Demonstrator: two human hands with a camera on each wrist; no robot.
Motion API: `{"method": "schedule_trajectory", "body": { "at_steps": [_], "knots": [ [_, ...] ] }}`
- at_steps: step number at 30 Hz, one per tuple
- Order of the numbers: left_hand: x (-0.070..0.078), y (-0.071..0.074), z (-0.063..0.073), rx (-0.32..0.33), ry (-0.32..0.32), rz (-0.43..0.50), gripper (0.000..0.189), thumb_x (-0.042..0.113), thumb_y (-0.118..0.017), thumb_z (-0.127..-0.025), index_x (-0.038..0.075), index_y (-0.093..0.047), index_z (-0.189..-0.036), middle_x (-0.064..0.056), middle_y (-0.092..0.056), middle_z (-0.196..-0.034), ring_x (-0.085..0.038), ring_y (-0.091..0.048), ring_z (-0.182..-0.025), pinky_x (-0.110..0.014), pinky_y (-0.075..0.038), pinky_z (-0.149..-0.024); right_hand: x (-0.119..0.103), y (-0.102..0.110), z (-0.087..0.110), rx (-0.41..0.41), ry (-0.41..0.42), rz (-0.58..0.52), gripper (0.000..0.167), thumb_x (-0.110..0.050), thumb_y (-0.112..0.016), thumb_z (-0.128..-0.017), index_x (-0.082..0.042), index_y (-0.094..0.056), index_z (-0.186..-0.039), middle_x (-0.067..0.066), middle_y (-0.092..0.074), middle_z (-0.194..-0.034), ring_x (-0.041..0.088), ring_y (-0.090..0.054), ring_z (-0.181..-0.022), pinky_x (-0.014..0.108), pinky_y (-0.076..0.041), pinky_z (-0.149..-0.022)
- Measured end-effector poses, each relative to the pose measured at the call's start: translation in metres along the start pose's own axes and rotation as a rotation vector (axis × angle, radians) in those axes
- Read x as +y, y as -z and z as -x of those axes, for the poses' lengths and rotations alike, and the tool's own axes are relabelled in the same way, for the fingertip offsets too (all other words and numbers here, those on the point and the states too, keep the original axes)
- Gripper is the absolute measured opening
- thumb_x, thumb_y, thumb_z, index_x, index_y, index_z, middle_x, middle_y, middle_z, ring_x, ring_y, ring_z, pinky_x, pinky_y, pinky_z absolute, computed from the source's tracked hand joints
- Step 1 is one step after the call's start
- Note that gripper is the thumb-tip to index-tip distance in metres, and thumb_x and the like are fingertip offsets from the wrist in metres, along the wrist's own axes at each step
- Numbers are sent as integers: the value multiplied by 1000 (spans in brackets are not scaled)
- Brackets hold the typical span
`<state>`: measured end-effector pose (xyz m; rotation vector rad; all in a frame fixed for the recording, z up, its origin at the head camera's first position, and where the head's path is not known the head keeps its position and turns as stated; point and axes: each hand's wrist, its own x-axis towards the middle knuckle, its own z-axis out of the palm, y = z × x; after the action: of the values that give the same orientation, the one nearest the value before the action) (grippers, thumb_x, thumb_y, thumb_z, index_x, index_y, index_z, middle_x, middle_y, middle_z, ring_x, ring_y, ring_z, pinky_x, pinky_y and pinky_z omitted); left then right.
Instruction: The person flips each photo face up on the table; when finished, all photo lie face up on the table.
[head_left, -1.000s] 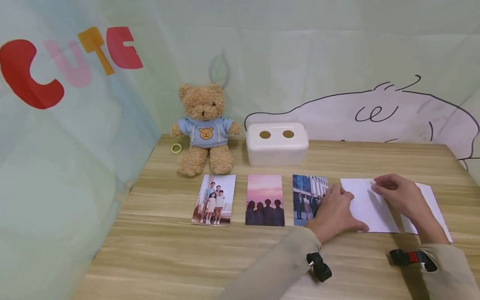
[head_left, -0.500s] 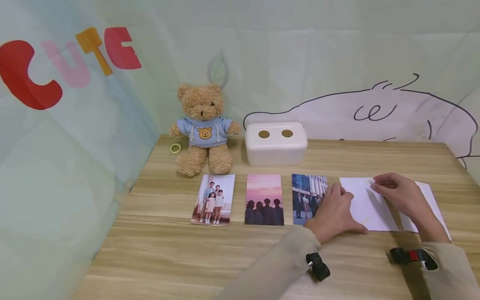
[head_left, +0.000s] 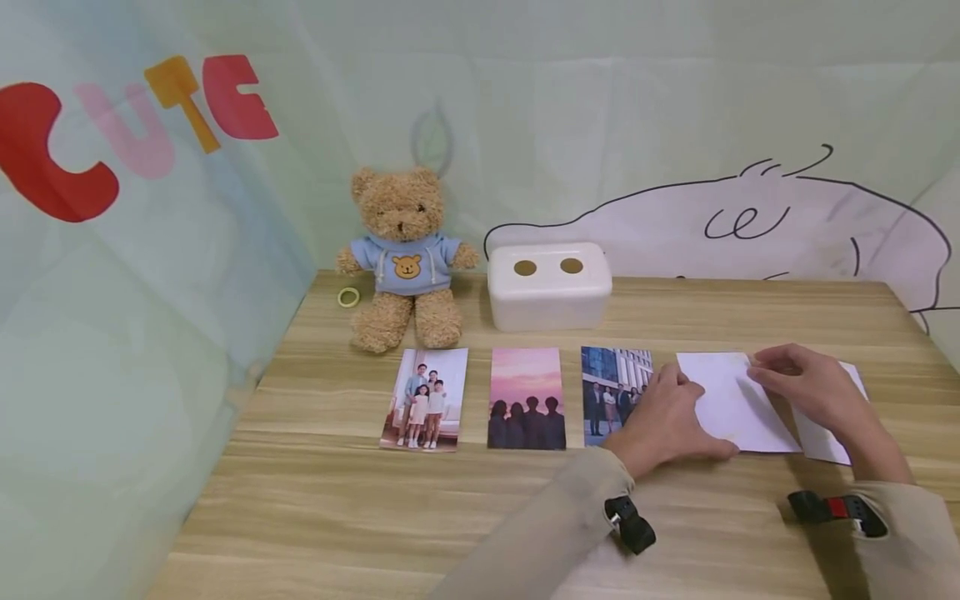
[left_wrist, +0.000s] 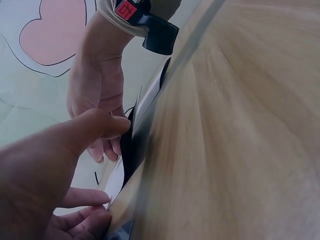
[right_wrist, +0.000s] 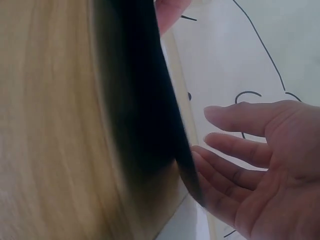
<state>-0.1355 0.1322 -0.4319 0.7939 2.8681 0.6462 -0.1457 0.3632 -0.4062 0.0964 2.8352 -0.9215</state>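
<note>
A white-backed photo (head_left: 723, 404) is between my hands at the right of the table, its dark underside (left_wrist: 134, 150) visible and bowed in the left wrist view. My left hand (head_left: 667, 425) holds it, thumb at the near edge and fingers at its left edge. Close by its right side is my right hand (head_left: 813, 387); in the right wrist view the thumb and fingers (right_wrist: 240, 150) are spread, some fingers along the photo's edge. Another white sheet (head_left: 817, 433) lies under the right hand, partly hidden. The office group photo (head_left: 603, 400) is partly covered by my left hand.
Left of the hands lie a sunset silhouette photo (head_left: 527, 392) and a family photo (head_left: 423, 400). Behind them are a white box (head_left: 550, 300) with two holes, a teddy bear (head_left: 405, 258) and a small yellow-green ring (head_left: 348, 297). A printed cloth backdrop (head_left: 525, 125) borders the table.
The near edge of the white-backed photo has shifted slightly away from me. My right hand has moved a little to the right; my left hand keeps its hold.
</note>
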Motion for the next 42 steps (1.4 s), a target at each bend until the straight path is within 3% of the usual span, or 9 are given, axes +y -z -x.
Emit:
{"method": "schedule_trajectory", "body": {
  "at_steps": [8, 15, 23, 28, 31, 36, 42],
  "knots": [
    [-2, 1, -1, 10, 0, 43, 73, 71, -80, -79, 18, -75, -128, 6, -54, -116, -4, -45, -105, -8, -34, -82, 5, 7, 0, -47, -25, -3, 60, -36, -68, -105, 15, -54, -135, 33, -67, -114, 30, -71, -88, 31, -55, -68],
    [-3, 1, -2, 14, 1, 72, 73, 70, -81, -79, 18, -75, -130, 5, -55, -118, -3, -45, -103, -7, -33, -80, 7, 8, 0, -63, -44, -18, 56, -26, -72, -103, 17, -54, -135, 39, -64, -117, 30, -69, -86, 31, -56, -66],
    [-1, -1, 0, 20, -23, 2, 81, 71, -86, -74, 24, -71, -138, 6, -54, -123, -4, -46, -109, -8, -35, -83, 5, 9, 2, -7, -16, 4, 58, -24, -76, -100, 15, -55, -137, 36, -64, -118, 39, -63, -96, 28, -52, -65],
    [-1, -2, 2, 25, -17, -4, 83, 72, -87, -72, 24, -71, -137, 6, -52, -122, -4, -45, -108, -9, -35, -83, 1, 12, 4, 17, 9, 10, 58, -26, -77, -100, 14, -56, -136, 31, -69, -113, 30, -64, -91, 25, -50, -65],
    [-1, -2, 2, 35, -12, 8, 78, 74, -82, -77, 23, -72, -135, 6, -53, -119, -4, -44, -106, -9, -34, -81, -1, 14, 5, 30, 23, -4, 57, -27, -75, -101, 14, -57, -135, 29, -71, -111, 20, -66, -84, 24, -49, -64],
    [-3, -1, 0, 39, 0, 77, 65, 67, -78, -86, 21, -75, -131, 6, -57, -115, -3, -47, -101, -10, -35, -79, -6, 15, 8, 29, 21, -59, 54, -31, -71, -104, 11, -59, -137, 27, -72, -112, 15, -68, -79, 25, -50, -65],
    [-6, 7, -2, 17, 2, 213, 54, 49, -84, -88, 14, -76, -128, 8, -64, -114, 1, -54, -96, -6, -36, -76, -12, 17, 10, 26, 40, -129, 52, -29, -69, -106, 9, -58, -140, 19, -75, -108, 12, -69, -77, 24, -51, -66]
  ]
}}
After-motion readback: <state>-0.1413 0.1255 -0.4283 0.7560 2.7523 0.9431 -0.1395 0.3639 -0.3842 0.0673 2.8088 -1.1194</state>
